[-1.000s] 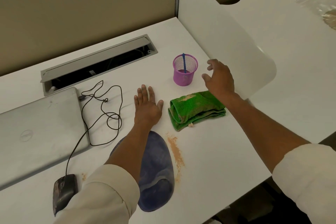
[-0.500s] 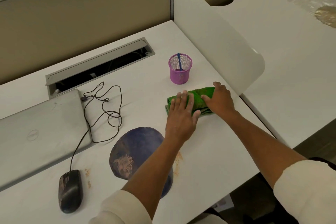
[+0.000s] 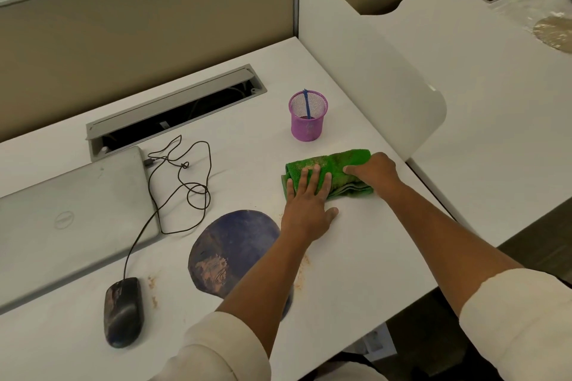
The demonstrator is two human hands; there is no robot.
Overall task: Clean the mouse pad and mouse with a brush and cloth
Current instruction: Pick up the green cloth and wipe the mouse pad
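While my left hand lies flat with its fingers straight and spread, their tips press on the left end of the green cloth, and my thumb rests on the white desk beside it. My right hand sits on the cloth's right end, fingers curled over the folded fabric and gripping it, thumb pointing toward the left hand. That cloth lies folded just right of the frame's centre, with brownish dirt on its top.

Below it, toward lower centre, the dark blue mouse pad lies flat with a tan smear on its lower left; my left forearm crosses over its right part. Specks of the same tan dust lie on the desk around it. Down at lower left sits the black mouse, streaked with grime, its cable looping up to the closed grey laptop at the left edge.

Above the cloth stands a purple mesh cup holding the brush's blue handle; its bristles are hidden in the cup. At upper left of the desk a grey cable hatch stands ajar. A white divider rises at upper right.
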